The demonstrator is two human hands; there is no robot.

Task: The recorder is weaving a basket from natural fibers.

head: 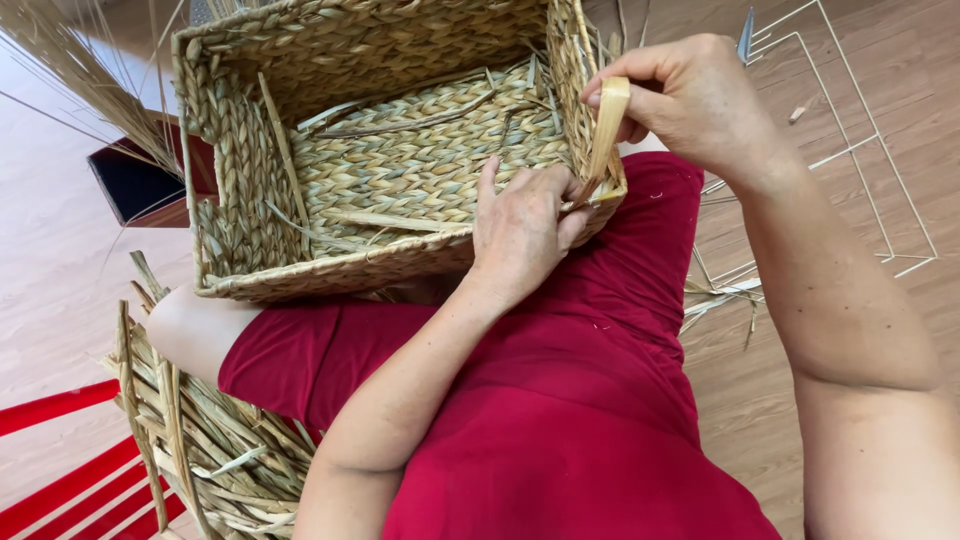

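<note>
A rectangular woven straw basket [380, 150] rests tilted on my lap, its opening facing me. My left hand [520, 225] presses on the basket's near right rim, fingers reaching inside. My right hand [690, 95] is above the right corner, pinching a flat pale straw strip [607, 130] that runs down into the rim by my left thumb. I wear red clothing [560, 400].
A heap of loose dried straw [200, 440] lies at my left knee. More stalks [90, 70] stand at the upper left beside a dark red box [140, 185]. A white wire frame [850, 130] lies on the wooden floor at right. A red plastic chair [70, 480] shows lower left.
</note>
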